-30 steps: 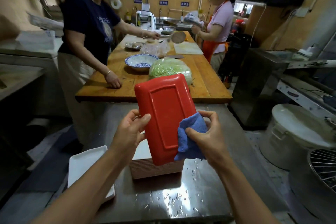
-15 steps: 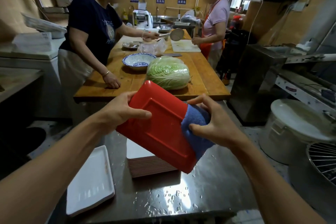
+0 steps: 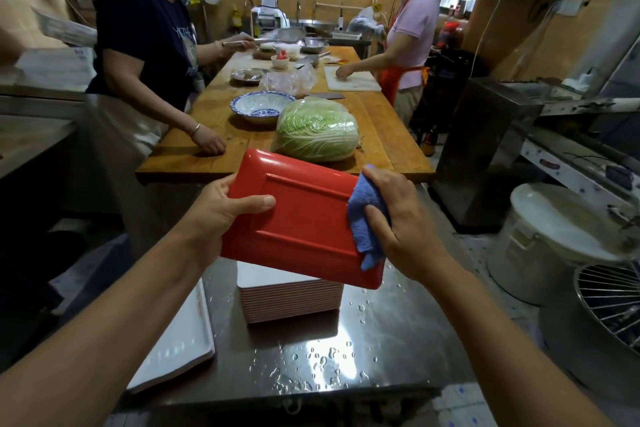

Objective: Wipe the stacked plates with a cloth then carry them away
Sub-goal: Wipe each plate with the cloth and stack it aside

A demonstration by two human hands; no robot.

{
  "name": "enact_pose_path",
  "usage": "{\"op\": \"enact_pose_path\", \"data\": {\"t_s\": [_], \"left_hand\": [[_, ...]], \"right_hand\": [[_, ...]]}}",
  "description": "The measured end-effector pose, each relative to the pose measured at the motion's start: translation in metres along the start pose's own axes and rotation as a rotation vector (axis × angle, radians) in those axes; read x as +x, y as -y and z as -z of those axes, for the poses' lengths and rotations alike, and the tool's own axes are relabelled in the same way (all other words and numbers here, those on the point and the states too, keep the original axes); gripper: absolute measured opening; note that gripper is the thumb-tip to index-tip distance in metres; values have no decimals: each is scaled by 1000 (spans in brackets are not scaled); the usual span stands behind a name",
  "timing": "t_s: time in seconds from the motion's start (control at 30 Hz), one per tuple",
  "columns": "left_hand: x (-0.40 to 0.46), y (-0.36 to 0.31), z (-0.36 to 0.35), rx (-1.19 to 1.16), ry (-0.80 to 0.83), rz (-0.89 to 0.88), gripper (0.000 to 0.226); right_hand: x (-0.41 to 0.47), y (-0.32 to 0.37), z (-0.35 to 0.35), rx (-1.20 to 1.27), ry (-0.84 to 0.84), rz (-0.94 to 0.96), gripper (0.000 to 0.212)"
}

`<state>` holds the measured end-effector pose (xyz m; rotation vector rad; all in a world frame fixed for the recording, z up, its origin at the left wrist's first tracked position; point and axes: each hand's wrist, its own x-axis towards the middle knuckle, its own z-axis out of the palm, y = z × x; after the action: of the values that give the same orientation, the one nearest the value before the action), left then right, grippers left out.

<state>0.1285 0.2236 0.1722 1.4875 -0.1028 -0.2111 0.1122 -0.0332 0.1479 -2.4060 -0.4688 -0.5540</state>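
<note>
Held underside-up above the stack of plates on the wet counter, the red plate could slip at 9 o'clock, where the left hand merely pinches its edge, while the right hand, its grip clamped on the blue cloth, rubs at 3 o'clock.

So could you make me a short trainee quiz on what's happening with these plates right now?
1. True or false: the red plate lies flat on the stack of plates.
2. Which hand holds the blue cloth? A) left hand B) right hand
3. Fill in: on the wooden table, the cabbage sits nearest the blue-patterned ____.

Key: 1 false, it is held above the stack; 2 B; 3 bowl.
</note>
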Motion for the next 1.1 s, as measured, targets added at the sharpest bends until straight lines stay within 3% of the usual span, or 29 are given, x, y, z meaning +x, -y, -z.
{"op": "enact_pose_path", "data": {"t_s": [0.33, 0.5, 0.63, 0.8, 0.97, 1.1], "left_hand": [[1, 5, -11, -156, -234, 175, 15], [-4, 7, -22, -283, -332, 245, 8], [-5, 16, -27, -361, -415, 167, 8], [-10, 29, -24, -414, -553, 106, 25], [-21, 30, -11, -419, -525, 49, 18], [-32, 27, 7, -427, -548, 35, 7]], "right_hand": [[-40, -2, -31, -51, -73, 72, 51], [-36, 26, -56, -234, -100, 133, 51], [-31, 66, -88, -183, -76, 156, 53], [-20, 103, -110, -75, -60, 117, 56], [15, 100, -104, -115, 53, 104, 60], [30, 77, -99, -128, 45, 60, 59]]}}
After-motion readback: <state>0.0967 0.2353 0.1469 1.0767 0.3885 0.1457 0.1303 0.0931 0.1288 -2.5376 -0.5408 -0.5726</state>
